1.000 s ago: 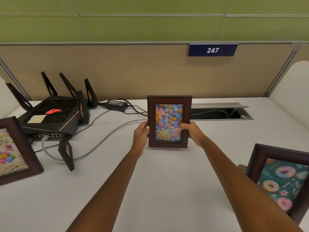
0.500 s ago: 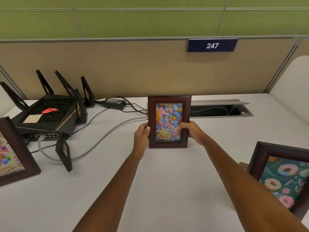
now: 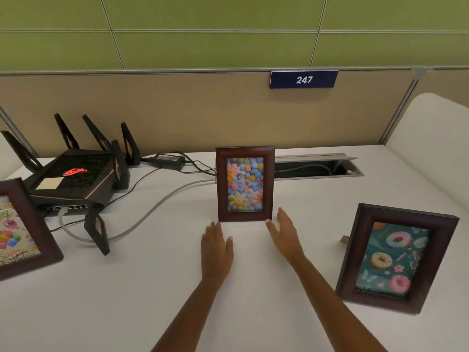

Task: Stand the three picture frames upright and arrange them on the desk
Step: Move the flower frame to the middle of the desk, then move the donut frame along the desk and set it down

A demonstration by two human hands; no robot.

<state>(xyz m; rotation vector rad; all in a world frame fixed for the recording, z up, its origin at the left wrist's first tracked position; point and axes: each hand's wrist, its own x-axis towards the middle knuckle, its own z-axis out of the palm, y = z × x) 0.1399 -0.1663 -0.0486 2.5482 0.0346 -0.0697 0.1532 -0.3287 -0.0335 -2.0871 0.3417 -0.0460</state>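
Three dark wooden picture frames stand upright on the white desk (image 3: 157,295). The flower frame (image 3: 245,184) is in the middle, toward the back. The birthday frame (image 3: 22,229) is at the left edge, partly cut off. The donut frame (image 3: 396,257) stands at the right, angled inward. My left hand (image 3: 215,247) hovers flat just in front of the flower frame's lower left corner, holding nothing. My right hand (image 3: 285,232) is spread by its lower right corner, fingertips close to the frame but apart from it.
A black router (image 3: 73,179) with several antennas sits at the back left, with a grey cable (image 3: 152,214) and a black power adapter (image 3: 168,158) trailing toward an open cable slot (image 3: 317,167) behind the flower frame. A beige partition with a "247" sign (image 3: 303,79) bounds the desk.
Both hands have let go of the flower frame and pulled back toward me; the frame stands on its own. My view has shifted, showing more of the two side frames.
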